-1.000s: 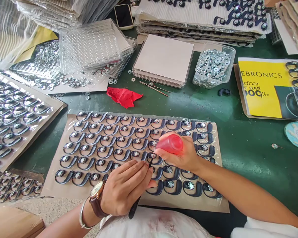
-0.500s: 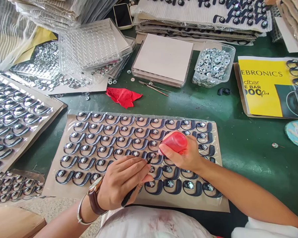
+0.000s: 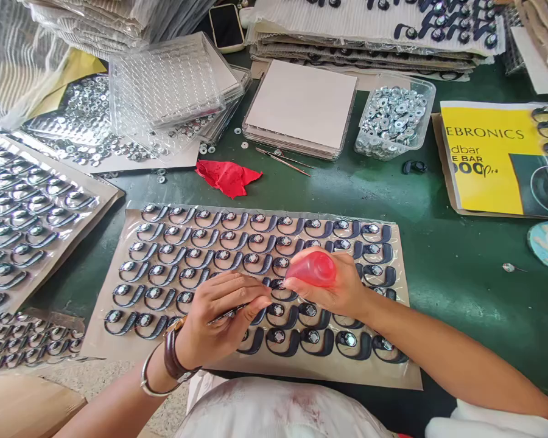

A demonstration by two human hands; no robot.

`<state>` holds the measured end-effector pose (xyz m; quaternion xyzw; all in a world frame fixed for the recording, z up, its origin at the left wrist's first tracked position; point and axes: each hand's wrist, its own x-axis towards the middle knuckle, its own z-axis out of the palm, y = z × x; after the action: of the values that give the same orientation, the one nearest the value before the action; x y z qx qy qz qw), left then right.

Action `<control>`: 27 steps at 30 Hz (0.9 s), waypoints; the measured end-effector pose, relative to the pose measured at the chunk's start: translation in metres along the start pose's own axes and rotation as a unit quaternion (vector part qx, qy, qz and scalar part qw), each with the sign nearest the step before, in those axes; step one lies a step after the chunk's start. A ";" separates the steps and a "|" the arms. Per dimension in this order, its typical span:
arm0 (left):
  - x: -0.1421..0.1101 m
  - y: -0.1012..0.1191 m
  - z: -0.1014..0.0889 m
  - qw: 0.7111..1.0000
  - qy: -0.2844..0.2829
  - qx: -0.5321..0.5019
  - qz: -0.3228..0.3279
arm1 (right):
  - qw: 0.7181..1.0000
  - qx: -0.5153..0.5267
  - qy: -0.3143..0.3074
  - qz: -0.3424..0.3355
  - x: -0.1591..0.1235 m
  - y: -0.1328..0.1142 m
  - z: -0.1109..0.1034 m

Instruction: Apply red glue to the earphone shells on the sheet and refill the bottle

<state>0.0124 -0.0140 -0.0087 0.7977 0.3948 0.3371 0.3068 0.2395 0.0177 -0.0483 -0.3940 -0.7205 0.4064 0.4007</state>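
Squeezed in my right hand [image 3: 342, 283] is a red squeeze bottle [image 3: 313, 269], tipped with its nozzle end toward the left. My left hand [image 3: 228, 307] is closed around slim dark tweezers [image 3: 231, 312], mostly hidden by the fingers. Its fingertips are close to the bottle's nozzle end. Both hands are over a brown card sheet [image 3: 119, 347] under clear film. Rows of black curved band pieces [image 3: 283, 345], each with a round, shiny stone-set top, lie on it. The piece beneath the nozzle is partly covered.
Behind the sheet lie a red cloth scrap [image 3: 228, 177], thin pointed tools [image 3: 283, 163] and a stack of white cards [image 3: 304, 106]. A clear tub [image 3: 395, 115] holds metal discs. Another filled sheet [image 3: 22, 225] lies left; a yellow printed box panel [image 3: 479, 158] is right.
My left hand has rolled and pulled back slightly left, so the tweezers' tip no longer shows over the piece. My right hand has tilted the bottle and shifted it a little left and down.
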 end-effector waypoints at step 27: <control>0.012 -0.008 0.002 0.951 -0.044 0.236 0.195 | 0.988 0.098 0.019 0.119 0.039 0.008 -0.015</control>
<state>0.0162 -0.0005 -0.0125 0.9229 0.2860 0.2519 0.0547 0.2409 0.0593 -0.0399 -0.4431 -0.6178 0.5120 0.3998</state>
